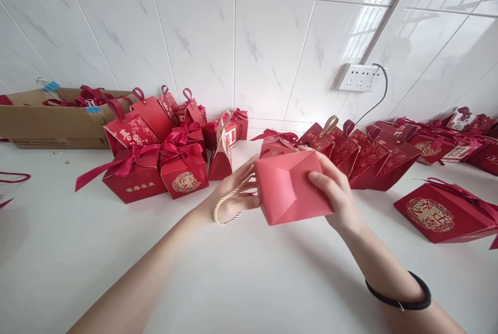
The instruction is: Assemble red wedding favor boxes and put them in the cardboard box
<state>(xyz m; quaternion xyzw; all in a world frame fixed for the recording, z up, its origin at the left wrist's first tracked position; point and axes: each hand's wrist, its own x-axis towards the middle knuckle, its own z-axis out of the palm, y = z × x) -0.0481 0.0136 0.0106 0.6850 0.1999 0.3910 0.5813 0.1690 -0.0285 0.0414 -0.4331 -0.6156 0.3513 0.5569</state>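
Note:
Over the table I have a red paper gift box (293,189) tilted so that a plain, creased pinkish-red face shows. My right hand (336,189) grips its right side, thumb on the near face and fingers behind. At the box's left edge is my left hand (239,189), its fingers bent around a looped gold twisted cord (216,214). The loop hangs out past the thumb; where its ends go is hidden. Whether the left fingertips also press on the box I cannot tell.
Finished-looking red gift boxes (134,181) with ribbons cluster at left, beside a cardboard carton (58,124). Handled red boxes (369,163) stand in a row behind my right hand. A ribboned box (447,212) lies far right. A power socket (360,78) is on the tiled wall.

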